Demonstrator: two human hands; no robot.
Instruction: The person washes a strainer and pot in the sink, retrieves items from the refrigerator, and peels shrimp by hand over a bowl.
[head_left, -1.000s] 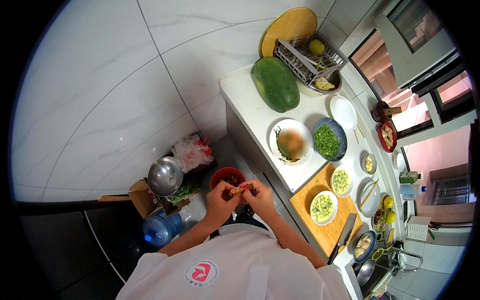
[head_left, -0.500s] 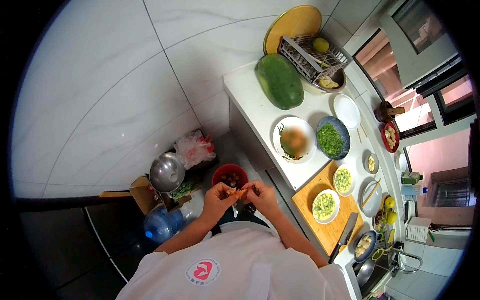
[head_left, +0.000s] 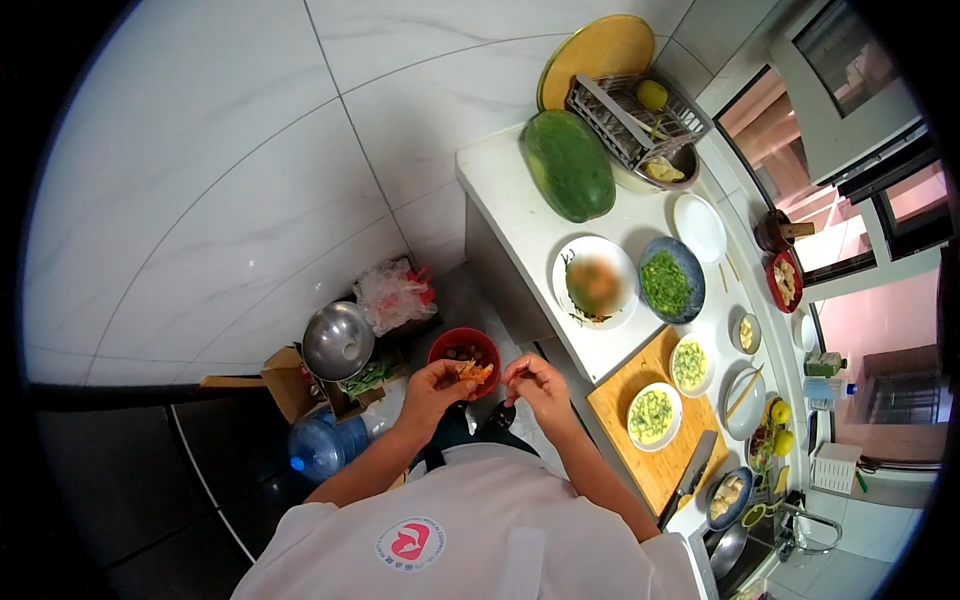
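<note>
Head view: the hands are apart. The left hand (head_left: 428,393) grips a crumpled orange piece (head_left: 474,372) above the red bin (head_left: 464,332), probably so scraps drop inside; the right hand (head_left: 543,388) curls nearby, fingertips drawn together — whether on anything, I cannot tell. On the desk (head_left: 515,220), two bowls (head_left: 656,387) share the cutting board (head_left: 645,475) — likely to stay within reach.

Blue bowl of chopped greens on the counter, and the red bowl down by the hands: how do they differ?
The blue bowl stands on the counter; the red bowl sits lower, beside it.
The blue bowl holds bright chopped greens, the red bowl dark brownish pieces.
The blue bowl is in full view, while the left hand and its orange piece partly cover the red bowl.
Both are round and open-topped.
</note>
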